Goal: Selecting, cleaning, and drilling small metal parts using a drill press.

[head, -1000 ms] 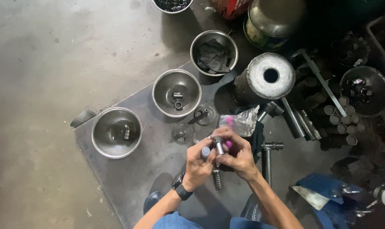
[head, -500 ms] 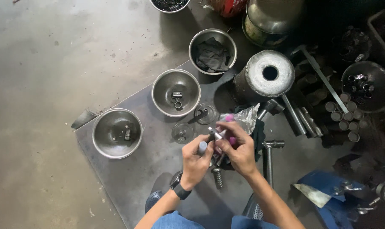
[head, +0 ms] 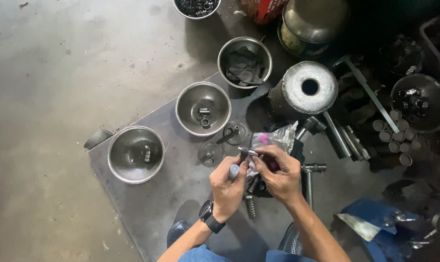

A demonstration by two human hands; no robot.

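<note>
Over steel floor plate (head: 132, 204), small metal pin (head: 248, 152) level between both hands' fingertips.

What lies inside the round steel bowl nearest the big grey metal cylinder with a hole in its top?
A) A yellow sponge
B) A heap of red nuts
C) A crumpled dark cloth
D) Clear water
C: the round steel bowl left of the grey metal cylinder holds only a crumpled dark cloth, with no nuts, water or sponge in it.
</note>
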